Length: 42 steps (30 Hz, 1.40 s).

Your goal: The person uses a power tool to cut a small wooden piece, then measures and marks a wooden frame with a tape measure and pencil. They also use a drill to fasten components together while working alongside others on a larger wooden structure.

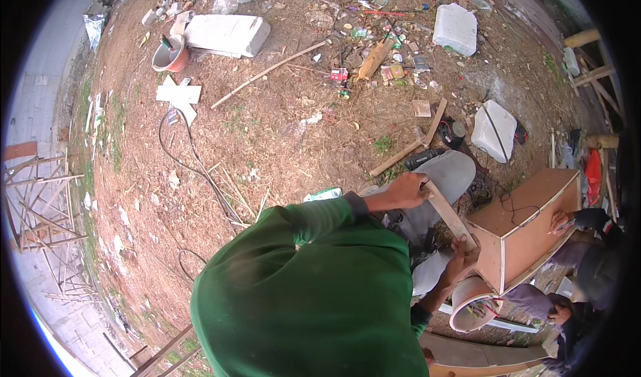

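Right of centre, left hand [406,191] and right hand [455,262] grasp a flat pale wooden strip [447,210] beside a brown rectangular wooden box [531,227].

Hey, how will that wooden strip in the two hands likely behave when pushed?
The wooden strip is probably stiff: it runs straight between the left hand and the right hand with no visible sag. Its narrow shape suggests it's fairly light. Its flat face means it would likely slide rather than roll.
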Tool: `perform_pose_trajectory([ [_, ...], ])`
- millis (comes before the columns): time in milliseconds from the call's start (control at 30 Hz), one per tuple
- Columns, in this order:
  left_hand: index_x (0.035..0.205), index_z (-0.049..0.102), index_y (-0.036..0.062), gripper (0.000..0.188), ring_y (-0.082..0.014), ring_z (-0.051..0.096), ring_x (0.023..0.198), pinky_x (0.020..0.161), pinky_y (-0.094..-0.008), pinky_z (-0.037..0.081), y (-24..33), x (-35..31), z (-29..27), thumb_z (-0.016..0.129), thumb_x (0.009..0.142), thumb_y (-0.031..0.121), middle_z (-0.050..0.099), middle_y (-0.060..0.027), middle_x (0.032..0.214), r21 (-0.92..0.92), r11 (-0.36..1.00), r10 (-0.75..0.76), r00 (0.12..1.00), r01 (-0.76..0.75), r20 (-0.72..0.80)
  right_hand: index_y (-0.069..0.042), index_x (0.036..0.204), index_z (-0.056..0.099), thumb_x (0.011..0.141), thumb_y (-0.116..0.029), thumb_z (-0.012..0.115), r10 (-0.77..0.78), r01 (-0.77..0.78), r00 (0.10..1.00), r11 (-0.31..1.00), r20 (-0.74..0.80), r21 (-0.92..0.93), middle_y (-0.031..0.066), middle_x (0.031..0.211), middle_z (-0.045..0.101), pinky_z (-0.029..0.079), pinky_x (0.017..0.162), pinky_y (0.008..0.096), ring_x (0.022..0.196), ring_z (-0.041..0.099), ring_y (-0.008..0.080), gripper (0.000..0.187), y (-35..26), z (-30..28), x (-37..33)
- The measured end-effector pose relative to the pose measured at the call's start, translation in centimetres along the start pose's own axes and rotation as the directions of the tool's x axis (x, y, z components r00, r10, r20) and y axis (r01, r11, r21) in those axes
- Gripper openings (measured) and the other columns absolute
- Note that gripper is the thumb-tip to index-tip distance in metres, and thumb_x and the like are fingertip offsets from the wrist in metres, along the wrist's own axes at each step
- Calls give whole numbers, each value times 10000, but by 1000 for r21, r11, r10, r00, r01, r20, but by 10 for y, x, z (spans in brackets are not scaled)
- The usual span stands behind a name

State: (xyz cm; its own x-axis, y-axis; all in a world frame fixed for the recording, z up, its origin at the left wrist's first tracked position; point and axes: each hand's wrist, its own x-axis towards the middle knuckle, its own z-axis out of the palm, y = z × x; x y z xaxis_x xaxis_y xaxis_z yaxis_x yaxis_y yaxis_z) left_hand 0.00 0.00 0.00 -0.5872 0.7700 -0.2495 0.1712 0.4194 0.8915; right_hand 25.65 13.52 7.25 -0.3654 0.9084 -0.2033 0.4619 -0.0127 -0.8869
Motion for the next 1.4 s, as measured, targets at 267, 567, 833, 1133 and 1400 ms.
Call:
perform_pose_trajectory([
  [267,1053,733,-15,390,-309,728,793,752,-445,568,-9,1,-15,859,915,328,713,-182,846,-165,986,24,1000,-23,0,77,1364,617,1054,-211,740,24,-21,999,998,-38,64,171,1091,734,614,787,326,898,747,212,441,-41,24,-6],
  [567,1410,655,4,387,-159,730,865,801,-316,606,-29,14,-54,675,1088,216,769,-94,1084,-784,563,-201,964,261,177,83,1394,590,1101,-264,675,218,-212,975,887,33,411,167,1218,710,605,831,324,994,738,219,462,-17,52,-17],
  [833,1294,709,-16,438,-373,760,944,829,-463,593,-269,97,-273,660,1056,348,787,-239,1076,-23,983,-155,761,181,-630,16,1588,508,1105,-394,637,124,-134,991,955,55,263,187,1408,671,558,1024,407,1217,698,295,646,-27,72,34],
  [1133,1689,376,76,684,-443,433,1552,1240,-542,420,-391,118,-440,559,1061,274,377,-245,1731,326,637,-369,647,699,-667,-26,1505,538,1046,-200,638,462,-463,870,886,-173,35,77,1043,684,464,600,242,780,651,134,500,115,-139,16],
  [1400,1603,486,134,560,-395,560,1407,1136,-574,461,-414,121,-449,566,1053,201,516,-141,1623,523,372,-343,637,767,-691,-71,1449,549,987,-100,643,487,-467,863,669,-133,-578,106,1032,625,555,639,312,878,646,199,472,180,-267,-103],
])
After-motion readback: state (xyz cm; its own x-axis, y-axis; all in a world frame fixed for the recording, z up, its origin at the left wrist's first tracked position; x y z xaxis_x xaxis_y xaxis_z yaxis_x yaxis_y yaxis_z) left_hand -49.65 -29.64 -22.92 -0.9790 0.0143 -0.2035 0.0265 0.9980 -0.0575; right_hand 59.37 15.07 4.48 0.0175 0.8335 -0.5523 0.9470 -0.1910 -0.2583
